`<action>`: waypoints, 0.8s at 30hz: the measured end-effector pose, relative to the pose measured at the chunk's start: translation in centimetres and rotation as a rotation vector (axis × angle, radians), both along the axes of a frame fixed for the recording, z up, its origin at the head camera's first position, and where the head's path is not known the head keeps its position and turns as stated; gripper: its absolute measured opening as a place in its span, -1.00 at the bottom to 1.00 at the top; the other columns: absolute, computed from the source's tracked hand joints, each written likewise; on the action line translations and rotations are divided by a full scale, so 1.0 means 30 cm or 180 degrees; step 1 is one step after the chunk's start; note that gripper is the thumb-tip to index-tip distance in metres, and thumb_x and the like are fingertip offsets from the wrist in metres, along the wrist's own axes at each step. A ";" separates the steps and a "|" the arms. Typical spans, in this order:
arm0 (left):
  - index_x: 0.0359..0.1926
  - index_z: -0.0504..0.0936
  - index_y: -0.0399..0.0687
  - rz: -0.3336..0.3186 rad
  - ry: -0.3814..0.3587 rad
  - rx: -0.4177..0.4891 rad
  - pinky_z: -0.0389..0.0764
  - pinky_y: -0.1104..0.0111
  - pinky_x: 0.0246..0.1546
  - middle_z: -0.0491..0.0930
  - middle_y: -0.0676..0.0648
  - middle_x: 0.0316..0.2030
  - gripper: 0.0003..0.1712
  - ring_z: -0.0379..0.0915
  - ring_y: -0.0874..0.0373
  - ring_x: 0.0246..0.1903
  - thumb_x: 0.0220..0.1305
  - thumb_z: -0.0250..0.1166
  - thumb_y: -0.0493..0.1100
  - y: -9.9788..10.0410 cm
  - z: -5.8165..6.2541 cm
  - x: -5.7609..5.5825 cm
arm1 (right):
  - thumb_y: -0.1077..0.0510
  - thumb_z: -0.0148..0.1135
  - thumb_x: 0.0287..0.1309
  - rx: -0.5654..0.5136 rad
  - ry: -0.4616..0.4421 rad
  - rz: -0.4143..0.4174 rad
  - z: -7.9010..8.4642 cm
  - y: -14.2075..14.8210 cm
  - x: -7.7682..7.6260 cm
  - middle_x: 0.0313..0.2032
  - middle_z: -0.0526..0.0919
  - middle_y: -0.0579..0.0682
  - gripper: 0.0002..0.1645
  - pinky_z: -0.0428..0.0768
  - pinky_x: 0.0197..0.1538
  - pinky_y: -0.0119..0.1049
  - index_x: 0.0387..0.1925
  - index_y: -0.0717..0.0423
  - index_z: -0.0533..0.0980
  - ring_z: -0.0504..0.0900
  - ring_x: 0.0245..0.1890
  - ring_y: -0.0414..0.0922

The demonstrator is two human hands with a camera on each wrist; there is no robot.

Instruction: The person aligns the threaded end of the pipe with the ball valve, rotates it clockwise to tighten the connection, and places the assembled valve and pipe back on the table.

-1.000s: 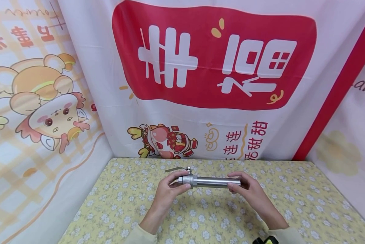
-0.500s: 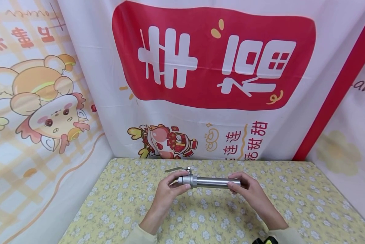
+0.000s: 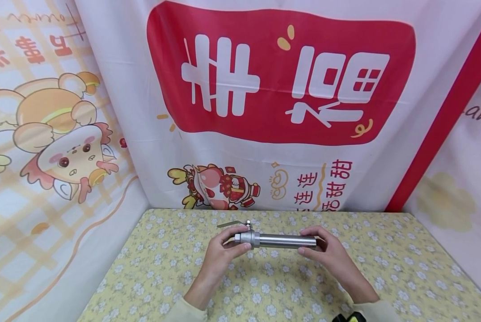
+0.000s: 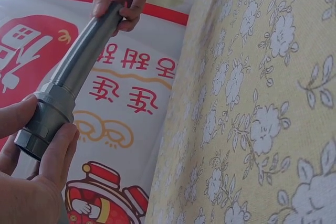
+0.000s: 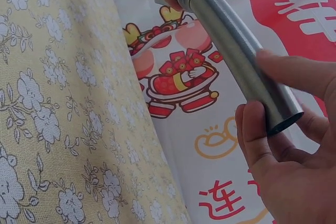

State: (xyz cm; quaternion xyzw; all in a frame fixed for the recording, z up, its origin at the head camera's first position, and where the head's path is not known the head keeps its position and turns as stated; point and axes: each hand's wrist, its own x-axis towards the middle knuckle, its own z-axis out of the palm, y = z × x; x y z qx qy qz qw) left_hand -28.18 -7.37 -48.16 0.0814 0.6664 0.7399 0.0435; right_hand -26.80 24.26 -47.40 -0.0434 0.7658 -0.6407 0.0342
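A silver ball valve (image 3: 247,239) with a lever handle (image 3: 230,223) is joined to a straight steel pipe (image 3: 282,240), held level above the table. My left hand (image 3: 221,250) grips the valve body between thumb and fingers. At the pipe's free end, my right hand (image 3: 325,246) holds the tube, its thumb along the lower edge and fingers on the far side. In the left wrist view the open port of the valve (image 4: 32,144) faces the camera. The right wrist view shows the hollow pipe end (image 5: 285,123) between the fingers, one digit blurred.
A yellow flowered cloth (image 3: 264,290) covers the table beneath the hands. Behind it hangs a white backdrop with a red printed panel (image 3: 280,89), and printed curtains (image 3: 59,147) stand at both sides. A black and yellow object (image 3: 350,317) shows at the right cuff.
My right thumb has shifted slightly down and left, to the lower edge of the pipe. The left hand and the valve stay in place.
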 end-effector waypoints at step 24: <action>0.30 0.72 -0.10 0.0024 -0.0030 0.0010 0.76 0.34 0.11 0.58 -0.22 0.33 -0.45 0.71 0.01 0.13 0.30 0.59 -0.24 0.001 0.012 0.003 | 0.18 0.55 0.32 0.0081 0.0220 0.0193 -0.002 0.002 -0.005 0.19 0.63 0.20 -0.40 0.77 -0.05 -0.30 0.29 0.22 0.54 0.72 -0.03 -0.15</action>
